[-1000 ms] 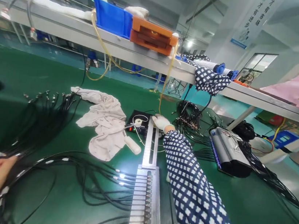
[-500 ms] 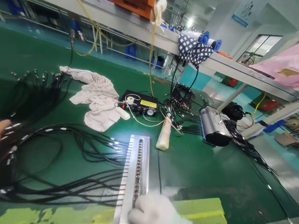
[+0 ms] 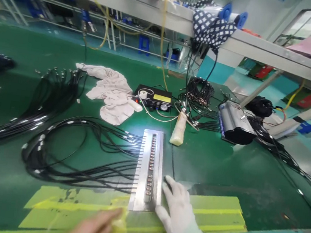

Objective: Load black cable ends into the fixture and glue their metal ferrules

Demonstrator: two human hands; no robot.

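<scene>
A long metal fixture [image 3: 143,168] stands on the green mat, its slot showing a row of small metal connector ends. Black cables [image 3: 78,179] run from its left side and loop round on the mat. My right hand [image 3: 179,211], in a white glove, lies with fingers spread along the fixture's lower right edge, the thumb near its bottom corner. My left hand [image 3: 94,225], bare and blurred, is low in the view over the yellow-green tape [image 3: 54,210], left of the fixture's lower end. Its fingers look stretched out, and I see nothing held in them.
Another cable bundle [image 3: 31,119] lies at the left. Behind the fixture are a crumpled cloth [image 3: 114,99], a black control box [image 3: 153,99] and a tape-wrapped handle [image 3: 179,129]. A silver device [image 3: 236,121] with cables stands at the right. A shelf beam [image 3: 130,2] crosses above.
My left hand has come away from the looped cables at the left to the tape at bottom centre. My right hand has moved from the fixture's lower end to its right edge, fingers spread.
</scene>
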